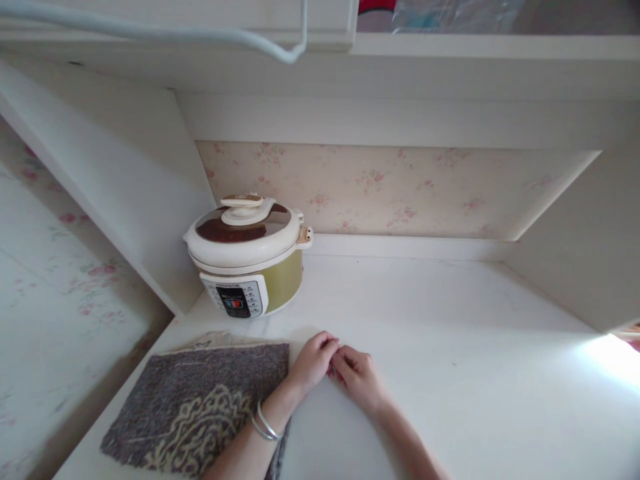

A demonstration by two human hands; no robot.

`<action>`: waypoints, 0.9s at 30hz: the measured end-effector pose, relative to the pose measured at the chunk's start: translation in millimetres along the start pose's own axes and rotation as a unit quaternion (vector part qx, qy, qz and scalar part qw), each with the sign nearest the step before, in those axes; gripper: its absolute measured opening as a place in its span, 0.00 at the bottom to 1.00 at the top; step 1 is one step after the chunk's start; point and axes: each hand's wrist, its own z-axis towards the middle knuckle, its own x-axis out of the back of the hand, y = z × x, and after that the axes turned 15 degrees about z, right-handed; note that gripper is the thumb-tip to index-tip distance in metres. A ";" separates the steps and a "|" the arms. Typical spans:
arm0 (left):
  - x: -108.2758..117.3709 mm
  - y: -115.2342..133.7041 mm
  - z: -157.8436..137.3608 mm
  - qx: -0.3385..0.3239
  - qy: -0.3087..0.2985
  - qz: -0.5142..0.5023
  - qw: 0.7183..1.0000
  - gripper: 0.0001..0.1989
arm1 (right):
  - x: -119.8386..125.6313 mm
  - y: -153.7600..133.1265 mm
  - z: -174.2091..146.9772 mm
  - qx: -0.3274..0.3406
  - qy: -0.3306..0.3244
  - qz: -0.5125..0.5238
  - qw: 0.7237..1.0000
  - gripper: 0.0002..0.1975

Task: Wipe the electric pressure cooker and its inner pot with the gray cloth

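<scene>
My left hand (316, 360) and my right hand (357, 375) meet just above the white tabletop (430, 320), their fingertips pinched together. Whatever sits between the fingers is too small or too hidden to name. A silver bangle (267, 423) circles my left wrist. Under my left forearm lies a folded grey-brown cloth (200, 380) with a cream raised pattern, its edge close to my left hand. Behind the cloth stands an electric pressure cooker (247, 257) with a white lid and green body, its lid closed.
An overhead cabinet (400, 80) spans the top, with a pale curved rod or cord (200, 32) in front of it. Side panels (115, 153) close in the left and right. Floral wallpaper (370, 187) covers the back. Plastic-wrapped items (455, 15) sit on the upper shelf.
</scene>
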 end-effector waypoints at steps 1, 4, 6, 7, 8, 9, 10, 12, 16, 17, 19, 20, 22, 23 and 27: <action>-0.4 0.0 -1.0 -0.008 0.007 0.019 1.000 0.11 | -0.4 -0.2 -1.7 0.009 0.007 -0.012 1.000 0.20; -0.6 1.5 -4.5 -0.024 0.028 0.062 0.997 0.13 | -1.9 -1.1 -5.3 0.031 0.021 -0.035 0.999 0.18; -0.5 2.3 -6.8 -0.025 0.040 0.076 0.996 0.14 | -3.2 -2.2 -6.8 0.038 0.025 -0.042 0.998 0.17; -0.8 2.3 -7.7 -0.024 0.043 0.077 0.996 0.14 | -3.8 -2.8 -7.4 0.038 0.028 -0.043 0.998 0.17; -1.4 2.1 -8.2 -0.023 0.045 0.074 0.996 0.14 | -4.5 -3.5 -7.9 0.038 0.029 -0.045 0.998 0.17; -2.2 1.6 -8.4 -0.022 0.045 0.068 0.996 0.15 | -5.0 -4.3 -8.5 0.036 0.030 -0.047 0.998 0.17; -3.2 1.4 -8.3 -0.019 0.045 0.060 0.997 0.15 | -5.4 -5.0 -8.9 0.035 0.030 -0.049 0.998 0.18; -3.9 2.8 -8.4 -0.006 0.037 0.036 0.999 0.15 | -6.0 -6.3 -9.6 0.035 0.026 -0.052 0.998 0.18; 18.0 20.2 -17.8 0.006 0.032 -0.020 0.999 0.15 | -5.9 -7.4 -10.2 0.030 0.014 -0.087 0.996 0.22; 32.2 27.0 -22.9 -0.001 0.053 -0.040 0.998 0.15 | -5.8 -7.3 -10.2 0.023 0.012 -0.105 0.994 0.23; 72.5 40.1 -34.1 -0.015 0.145 -0.110 0.983 0.13 | -5.7 -6.7 -10.2 0.007 0.007 -0.142 0.990 0.24; 97.5 45.4 -39.0 -0.021 0.216 -0.143 0.966 0.12 | -5.8 -6.2 -10.0 0.003 0.002 -0.156 0.988 0.24; 152.3 52.0 -44.2 -0.040 0.387 -0.188 0.902 0.09 | -6.3 -5.2 -9.4 0.003 -0.007 -0.176 0.984 0.24; 179.7 53.6 -43.7 -0.052 0.449 -0.204 0.868 0.07 | -6.6 -4.8 -8.9 0.006 -0.010 -0.183 0.983 0.24; 266.4 55.4 -21.7 -0.023 0.471 -0.183 0.862 0.01 | -7.4 -4.6 -6.9 0.020 -0.020 -0.206 0.978 0.23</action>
